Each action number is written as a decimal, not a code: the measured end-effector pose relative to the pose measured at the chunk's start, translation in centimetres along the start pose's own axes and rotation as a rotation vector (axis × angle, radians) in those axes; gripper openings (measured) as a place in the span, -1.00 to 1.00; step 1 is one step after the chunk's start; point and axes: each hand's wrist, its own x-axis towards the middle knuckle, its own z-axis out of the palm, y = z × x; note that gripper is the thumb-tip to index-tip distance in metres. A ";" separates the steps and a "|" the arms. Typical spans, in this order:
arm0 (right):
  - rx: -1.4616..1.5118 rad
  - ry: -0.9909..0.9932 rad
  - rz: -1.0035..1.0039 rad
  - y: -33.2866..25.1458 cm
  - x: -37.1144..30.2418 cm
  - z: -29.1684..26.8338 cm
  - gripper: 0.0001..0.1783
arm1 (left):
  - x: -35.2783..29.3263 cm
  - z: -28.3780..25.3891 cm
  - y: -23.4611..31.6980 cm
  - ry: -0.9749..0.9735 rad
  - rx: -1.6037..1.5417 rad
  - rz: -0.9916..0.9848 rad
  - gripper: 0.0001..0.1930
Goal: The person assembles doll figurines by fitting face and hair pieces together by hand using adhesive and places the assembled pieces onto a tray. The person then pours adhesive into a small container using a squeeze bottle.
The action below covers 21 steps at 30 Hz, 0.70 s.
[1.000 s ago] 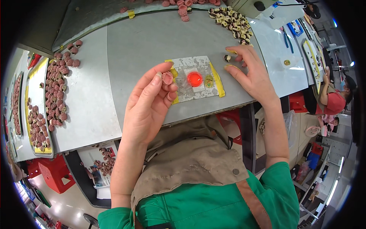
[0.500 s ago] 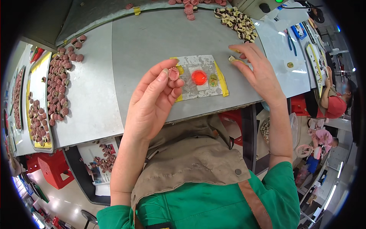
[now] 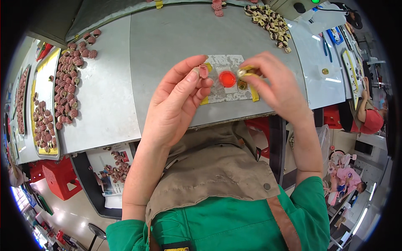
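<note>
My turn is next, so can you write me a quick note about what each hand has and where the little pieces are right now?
Left hand: pinches a small pink round piece in its fingers, above the bench.
Right hand: pinches a small gold piece over the taped mat.
Mat holds a red disc.
More pink pieces lie heaped at left, a light-and-dark pile at far right.
Done: one piece picked up per hand. Left: neither set down yet.

A small reddish-pink disc (image 3: 204, 71) sits pinched at the left fingertips; a small brass-coloured piece (image 3: 242, 72) at the right fingertips.
</note>
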 end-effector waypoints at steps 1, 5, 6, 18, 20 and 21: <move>-0.033 -0.025 -0.094 -0.2 0.1 0.5 -0.80 | 0.0 0.0 0.0 -0.005 0.003 0.002 -0.62; -0.096 -0.021 -0.170 0.1 0.5 1.9 -0.77 | 0.1 -0.5 -0.3 -0.062 0.003 0.002 -0.62; -0.096 -0.022 -0.167 0.0 0.6 2.1 -0.77 | 0.2 -0.3 -0.3 -0.045 0.034 0.000 -0.62; -0.135 0.034 -0.217 0.1 0.6 1.9 -0.78 | 0.4 -0.1 -0.4 -0.091 0.008 -0.001 -0.68; -0.129 0.054 -0.200 -0.1 0.4 2.0 -0.79 | 0.2 0.5 -0.4 -0.015 0.103 0.002 -0.69; -0.128 0.060 -0.202 0.0 0.3 2.0 -0.79 | 0.3 0.6 -0.4 -0.004 0.066 0.012 -0.69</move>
